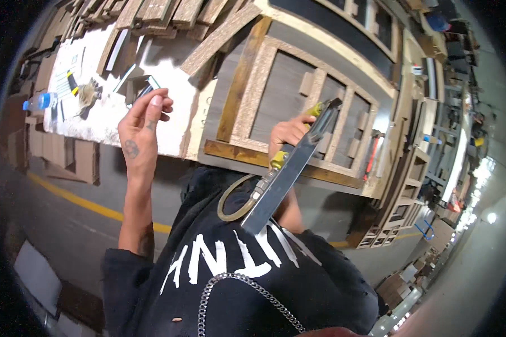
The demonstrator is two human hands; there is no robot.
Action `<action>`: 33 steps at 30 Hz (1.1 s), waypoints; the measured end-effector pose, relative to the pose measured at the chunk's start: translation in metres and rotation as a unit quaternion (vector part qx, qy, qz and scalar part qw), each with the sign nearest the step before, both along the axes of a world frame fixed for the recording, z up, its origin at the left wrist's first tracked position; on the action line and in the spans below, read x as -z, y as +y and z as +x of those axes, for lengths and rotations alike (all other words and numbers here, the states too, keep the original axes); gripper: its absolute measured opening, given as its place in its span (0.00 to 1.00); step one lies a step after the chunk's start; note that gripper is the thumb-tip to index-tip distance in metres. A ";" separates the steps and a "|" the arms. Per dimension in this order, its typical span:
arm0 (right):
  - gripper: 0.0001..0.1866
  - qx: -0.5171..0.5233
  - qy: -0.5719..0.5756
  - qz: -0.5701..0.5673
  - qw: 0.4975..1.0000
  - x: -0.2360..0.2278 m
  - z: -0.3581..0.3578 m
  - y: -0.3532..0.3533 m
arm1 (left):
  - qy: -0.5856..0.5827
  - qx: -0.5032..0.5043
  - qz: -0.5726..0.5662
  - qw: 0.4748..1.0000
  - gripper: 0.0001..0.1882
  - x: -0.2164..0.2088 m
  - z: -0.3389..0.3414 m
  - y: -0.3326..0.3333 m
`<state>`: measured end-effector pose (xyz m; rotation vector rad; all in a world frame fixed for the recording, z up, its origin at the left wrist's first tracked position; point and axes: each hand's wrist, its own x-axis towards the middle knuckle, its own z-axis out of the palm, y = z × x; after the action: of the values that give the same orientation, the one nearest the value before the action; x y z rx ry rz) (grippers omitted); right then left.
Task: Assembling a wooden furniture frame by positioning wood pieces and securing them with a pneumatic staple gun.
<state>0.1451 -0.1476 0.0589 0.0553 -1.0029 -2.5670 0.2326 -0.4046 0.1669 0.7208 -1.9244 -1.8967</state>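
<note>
My right hand is closed around the yellow handle of an air-powered staple gun. The gun's long dark magazine slants toward my chest, and a clear air hose loops from its fitting. Beneath the gun lies a wooden frame with dark panels and crossbars on the workbench. My left hand is raised over the white tabletop, thumb and fingers pinched on a short thin strip, partly hidden by the fingers; its exact kind cannot be made out.
On the white tabletop lie a water bottle, a yellow-and-black tool and a crumpled bag. Wood strips are piled at the back. A red-handled tool lies right of the frame. More wooden frames stand farther right.
</note>
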 end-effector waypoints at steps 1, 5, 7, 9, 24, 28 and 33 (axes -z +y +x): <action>0.26 -0.009 -0.029 0.020 0.999 0.002 0.005 -0.003 | -0.034 -0.033 -0.002 0.999 0.13 0.017 0.007 -0.012; 0.23 -0.069 -0.024 0.012 0.997 -0.002 0.012 -0.011 | -0.155 -0.084 -0.154 0.972 0.14 0.082 0.038 -0.082; 0.25 -0.058 0.004 0.045 0.997 0.004 0.013 -0.010 | -0.210 -0.086 -0.262 0.938 0.14 0.095 0.039 -0.106; 0.24 -0.035 0.074 0.133 0.988 0.005 0.012 -0.008 | -0.190 -0.062 -0.276 0.940 0.13 0.091 0.039 -0.109; 0.19 -0.010 0.005 0.087 0.996 -0.025 0.004 0.028 | -0.247 0.054 -0.480 0.840 0.10 0.191 0.011 -0.158; 0.23 0.005 0.024 0.145 0.989 -0.027 0.003 0.033 | -0.280 0.111 -0.484 0.821 0.12 0.184 -0.012 -0.141; 0.26 -0.004 0.078 0.207 0.975 -0.034 -0.003 0.038 | -0.275 0.078 -0.470 0.835 0.09 0.200 -0.013 -0.134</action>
<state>0.1423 -0.1096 0.0932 -0.0303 -0.4009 -2.6812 0.2201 -0.5389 -0.0328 0.8120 -2.9296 -0.5670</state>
